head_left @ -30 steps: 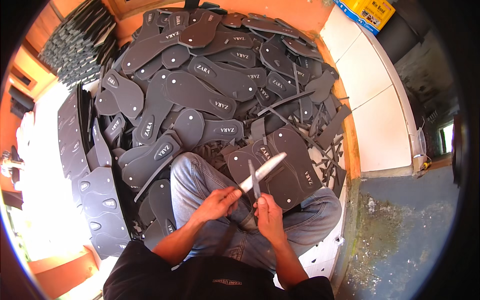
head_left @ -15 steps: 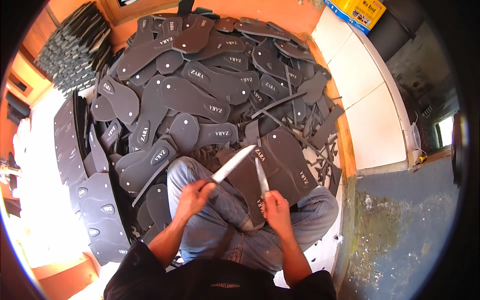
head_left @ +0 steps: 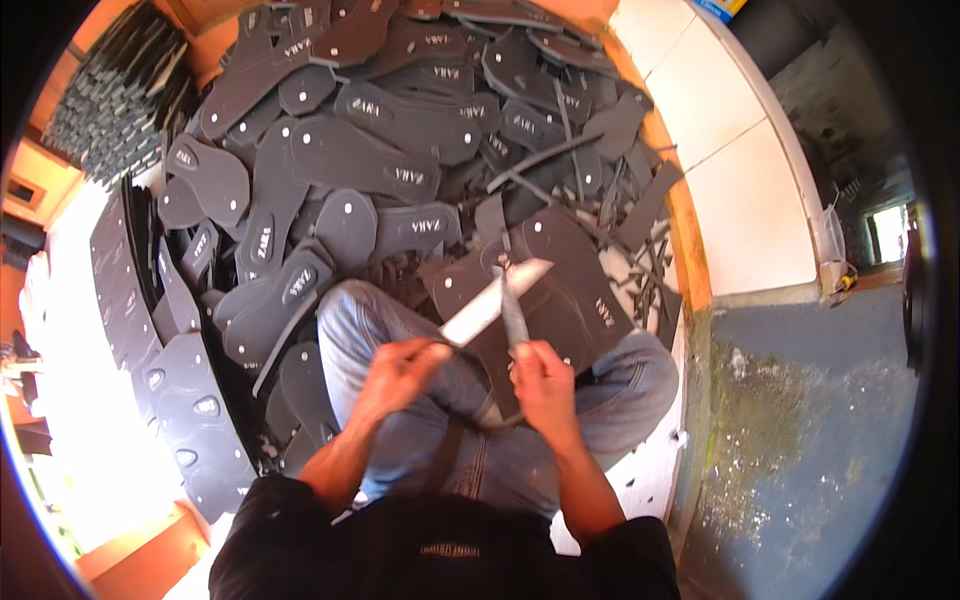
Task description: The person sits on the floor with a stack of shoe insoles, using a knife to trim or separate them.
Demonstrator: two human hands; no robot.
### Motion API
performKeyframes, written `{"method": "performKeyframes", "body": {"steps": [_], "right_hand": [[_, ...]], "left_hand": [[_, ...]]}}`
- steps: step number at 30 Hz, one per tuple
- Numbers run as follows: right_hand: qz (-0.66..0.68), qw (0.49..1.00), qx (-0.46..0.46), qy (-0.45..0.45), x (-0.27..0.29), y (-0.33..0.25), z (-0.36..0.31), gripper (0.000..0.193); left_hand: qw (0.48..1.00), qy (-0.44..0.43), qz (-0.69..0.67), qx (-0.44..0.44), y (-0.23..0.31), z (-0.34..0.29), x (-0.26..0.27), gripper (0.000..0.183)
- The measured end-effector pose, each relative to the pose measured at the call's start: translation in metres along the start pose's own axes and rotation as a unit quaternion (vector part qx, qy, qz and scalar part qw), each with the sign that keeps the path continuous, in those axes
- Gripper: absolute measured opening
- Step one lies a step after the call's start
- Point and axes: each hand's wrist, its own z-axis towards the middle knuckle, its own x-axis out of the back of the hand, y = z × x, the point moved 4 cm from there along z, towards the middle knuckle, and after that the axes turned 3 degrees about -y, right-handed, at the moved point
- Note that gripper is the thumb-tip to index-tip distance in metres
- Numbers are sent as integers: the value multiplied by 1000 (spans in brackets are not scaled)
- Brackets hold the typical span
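Note:
My left hand (head_left: 405, 375) is closed round the handle of a knife with a wide, bright blade (head_left: 480, 314), which points up and to the right. In my closed right hand (head_left: 545, 385) is a second knife, its narrower grey blade (head_left: 515, 318) pointing upward. The two blades cross and seem to touch near the tip of the narrow one. Beneath them, a dark foam sheet (head_left: 580, 295) with sole outlines pressed into it lies across my lap, partly hidden by the knives and my hands.
Ahead lies a large heap of dark foam soles (head_left: 365, 160). Thin offcut strips (head_left: 640, 265) litter its right side. Printed foam sheets (head_left: 205, 410) stand at the left, with a stack of dark pieces (head_left: 120, 95) behind. A white tiled ledge (head_left: 740, 200) borders the right.
Both blades have come together from apart and now cross. The wide blade has swung lower and turned its broad face up. The whole view has tilted down, shifting the heap upward.

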Motion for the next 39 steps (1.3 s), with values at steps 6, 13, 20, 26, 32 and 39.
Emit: {"method": "performKeyframes", "body": {"steps": [6,13,20,26,32,39], "right_hand": [[-26,992,-121,18,15,24,3,27],[159,979,-121,35,27,4,1,24],[-29,992,-108,56,22,10,2,25],[188,968,-165,-15,40,17,2,24],[-345,917,129,154,26,-14,-7,12],[231,944,-229,-49,14,11,-9,28]], "left_hand": [[997,30,26,-58,7,10,14,26],[997,73,24,24,2,6,19,31],[996,33,-85,9,9,1,1,24],[923,201,274,-179,1,6,27,28],[972,-91,-195,99,-8,-9,10,27],[930,192,242,-197,-2,-4,12,27]]}}
